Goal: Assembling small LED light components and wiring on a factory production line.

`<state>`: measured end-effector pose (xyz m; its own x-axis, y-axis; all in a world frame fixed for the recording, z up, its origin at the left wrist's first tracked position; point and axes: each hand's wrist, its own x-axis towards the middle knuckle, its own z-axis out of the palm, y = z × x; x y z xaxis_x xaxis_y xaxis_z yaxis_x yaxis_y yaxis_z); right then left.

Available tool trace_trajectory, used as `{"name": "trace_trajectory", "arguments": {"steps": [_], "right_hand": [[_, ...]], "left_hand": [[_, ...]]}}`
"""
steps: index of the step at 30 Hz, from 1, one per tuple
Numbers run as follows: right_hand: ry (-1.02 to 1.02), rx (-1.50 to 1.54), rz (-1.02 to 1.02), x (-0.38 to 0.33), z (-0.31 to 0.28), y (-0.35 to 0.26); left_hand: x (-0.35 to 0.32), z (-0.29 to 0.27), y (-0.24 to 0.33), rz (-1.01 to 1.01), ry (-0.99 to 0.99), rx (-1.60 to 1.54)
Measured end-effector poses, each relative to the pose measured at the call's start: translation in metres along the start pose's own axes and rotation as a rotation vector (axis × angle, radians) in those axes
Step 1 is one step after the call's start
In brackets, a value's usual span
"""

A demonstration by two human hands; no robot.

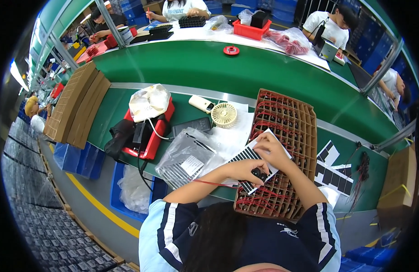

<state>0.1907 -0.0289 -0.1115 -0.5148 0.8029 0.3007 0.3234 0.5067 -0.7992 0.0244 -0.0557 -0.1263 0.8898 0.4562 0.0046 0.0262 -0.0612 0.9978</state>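
Observation:
My left hand [246,169] grips the near corner of a small striped solar panel [248,156] and pinches a small black part [259,174] with a thin red wire [209,183] trailing left. My right hand [269,150] rests its fingers on the panel's upper edge. Both hands hover over a brown cardboard grid tray [304,119] whose cells hold several red-wired black parts.
A clear bag of more striped panels [184,158] lies left of my hands. A small cream fan [224,114], a red bin [153,140] with a white bag, stacked cardboard [78,104] and loose panels [332,171] surround them. Other people work across the green conveyor [227,72].

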Motion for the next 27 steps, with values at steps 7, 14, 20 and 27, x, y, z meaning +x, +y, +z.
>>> {"name": "trace_trajectory", "arguments": {"steps": [7, 14, 20, 27], "right_hand": [[-0.002, 0.347, 0.314, -0.016, -0.066, -0.008], [0.133, 0.465, 0.128, 0.000, -0.119, -0.052], [0.225, 0.357, -0.052, 0.050, -0.114, -0.103], [0.308, 0.288, -0.124, 0.067, -0.081, -0.097]], "left_hand": [[-0.001, 0.002, 0.013, -0.135, -0.081, -0.250], [0.012, -0.010, 0.053, -0.095, 0.038, -0.339], [0.032, -0.054, 0.128, 0.298, 0.427, -0.620], [0.028, -0.078, 0.117, 0.331, 0.668, -0.579]]}}
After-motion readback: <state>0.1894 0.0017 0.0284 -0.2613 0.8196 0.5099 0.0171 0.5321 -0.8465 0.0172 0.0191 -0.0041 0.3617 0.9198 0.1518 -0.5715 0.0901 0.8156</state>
